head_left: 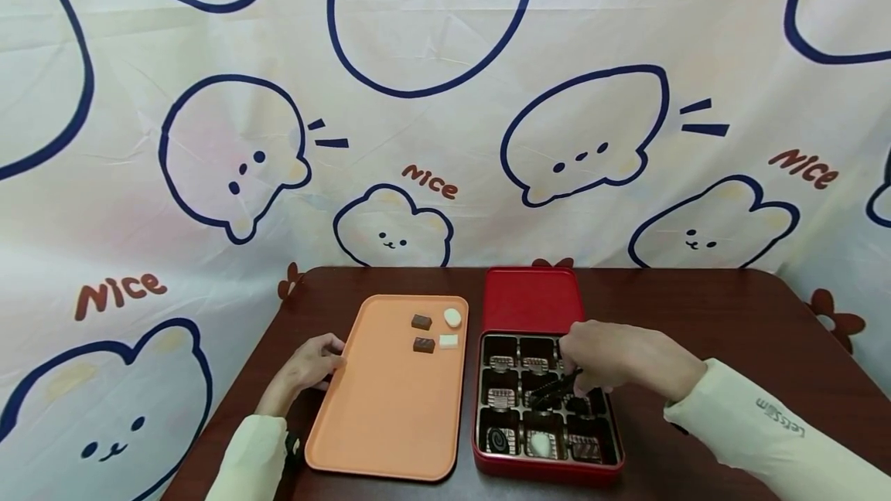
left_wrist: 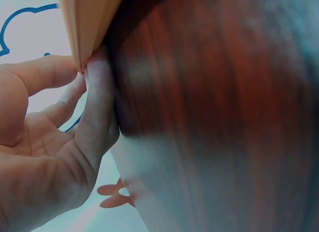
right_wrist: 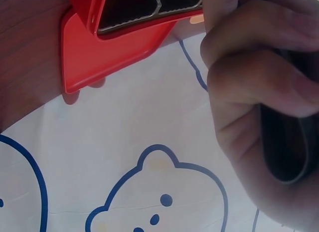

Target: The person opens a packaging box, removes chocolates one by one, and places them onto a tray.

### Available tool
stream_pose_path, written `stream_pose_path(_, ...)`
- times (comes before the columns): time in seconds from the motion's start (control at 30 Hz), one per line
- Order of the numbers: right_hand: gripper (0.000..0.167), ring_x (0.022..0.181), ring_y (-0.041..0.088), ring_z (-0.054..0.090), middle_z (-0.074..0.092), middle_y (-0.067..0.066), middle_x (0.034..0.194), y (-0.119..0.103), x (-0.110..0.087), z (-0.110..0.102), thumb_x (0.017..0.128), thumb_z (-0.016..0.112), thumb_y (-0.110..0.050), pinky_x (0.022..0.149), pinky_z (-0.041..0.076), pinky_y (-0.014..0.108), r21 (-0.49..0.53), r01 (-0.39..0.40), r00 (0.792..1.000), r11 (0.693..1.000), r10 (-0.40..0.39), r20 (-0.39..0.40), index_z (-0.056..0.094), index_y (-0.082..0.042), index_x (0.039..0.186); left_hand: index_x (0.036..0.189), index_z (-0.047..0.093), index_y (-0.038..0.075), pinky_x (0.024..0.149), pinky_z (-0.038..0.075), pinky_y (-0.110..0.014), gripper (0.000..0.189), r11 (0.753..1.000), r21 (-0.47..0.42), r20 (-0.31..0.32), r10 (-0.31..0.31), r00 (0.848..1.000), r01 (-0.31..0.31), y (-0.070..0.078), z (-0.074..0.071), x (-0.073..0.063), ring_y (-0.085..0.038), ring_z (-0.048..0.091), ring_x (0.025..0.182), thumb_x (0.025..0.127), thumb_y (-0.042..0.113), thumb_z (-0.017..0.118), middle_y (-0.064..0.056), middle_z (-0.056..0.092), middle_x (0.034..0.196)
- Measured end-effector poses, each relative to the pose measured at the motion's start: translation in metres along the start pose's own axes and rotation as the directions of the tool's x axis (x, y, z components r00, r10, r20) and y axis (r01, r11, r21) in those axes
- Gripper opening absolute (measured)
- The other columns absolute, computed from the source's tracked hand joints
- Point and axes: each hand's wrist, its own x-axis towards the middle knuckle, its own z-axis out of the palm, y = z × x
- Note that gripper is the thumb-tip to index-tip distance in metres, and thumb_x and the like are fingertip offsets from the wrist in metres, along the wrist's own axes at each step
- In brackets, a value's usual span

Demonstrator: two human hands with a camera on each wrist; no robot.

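Note:
My left hand (head_left: 309, 366) pinches the left edge of an orange tray (head_left: 386, 416) between thumb and fingers; the left wrist view shows the fingertips at the rim. Black tongs (head_left: 552, 392) are gripped in my right hand (head_left: 619, 356), over the middle row of a red tin box (head_left: 550, 470) with several compartments. In the right wrist view, fingers curl round the tongs' looped end (right_wrist: 284, 152). The front row holds a dark swirled chocolate (head_left: 497, 440), a white chocolate (head_left: 541, 444) and a dark ridged chocolate (head_left: 585, 449). My hand hides part of the box's right column.
On the tray's far right lie two brown chocolates (head_left: 421, 322), a white oval chocolate (head_left: 452, 318) and a white rectangular chocolate (head_left: 448, 342). A red lid (head_left: 532, 300) lies behind the box on the dark wood table (head_left: 703, 315). A printed cloth (head_left: 480, 130) hangs behind the table.

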Motion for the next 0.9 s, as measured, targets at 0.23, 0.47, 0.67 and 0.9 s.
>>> stream_pose_path(0.23,0.022,0.046,0.010,0.060,0.073,0.001,0.085,0.005,-0.002,-0.001,0.082,0.081,-0.016,0.066,0.058,0.029,0.034,-0.003,1.000,0.999,0.003,0.004,0.078,-0.009,0.102,0.112,0.060,-0.001,0.063,0.058,-0.040,0.018,1.000,0.006,-0.004,0.001,1.000,-0.001,0.000,0.000,0.000,-0.021,0.066,0.079,0.096,0.007,0.058,-0.012,0.067,0.094)
stream_pose_path(0.47,0.023,0.047,0.011,0.061,0.076,0.004,0.096,0.008,-0.007,-0.005,0.083,0.080,-0.015,0.067,0.057,0.026,0.087,0.005,1.000,0.996,-0.006,0.008,0.079,-0.010,0.105,0.112,0.061,0.000,0.063,0.058,-0.040,0.018,1.000,0.008,-0.009,-0.004,1.000,0.004,-0.001,0.000,0.000,-0.021,0.066,0.078,0.096,0.007,0.058,-0.012,0.067,0.092)
stream_pose_path(0.67,0.013,0.049,0.012,0.060,0.073,-0.004,0.083,0.012,-0.014,-0.010,0.084,0.079,-0.014,0.063,0.053,0.026,0.137,0.009,1.000,0.991,-0.009,0.002,0.081,-0.017,0.096,0.112,0.060,-0.001,0.063,0.058,-0.040,0.017,1.000,0.015,-0.011,0.001,1.000,0.000,-0.001,0.001,0.000,-0.021,0.066,0.078,0.096,0.007,0.059,-0.012,0.067,0.093)
stream_pose_path(0.9,0.012,0.048,0.011,0.057,0.064,-0.007,0.062,0.015,-0.022,-0.019,0.085,0.077,-0.015,0.065,0.052,0.027,0.162,0.026,1.000,0.986,-0.024,-0.015,0.080,-0.021,0.096,0.111,0.060,0.000,0.064,0.059,-0.040,0.016,1.000,0.021,-0.010,0.001,1.000,-0.001,0.001,0.001,0.000,-0.020,0.066,0.078,0.096,0.007,0.058,-0.012,0.067,0.093)
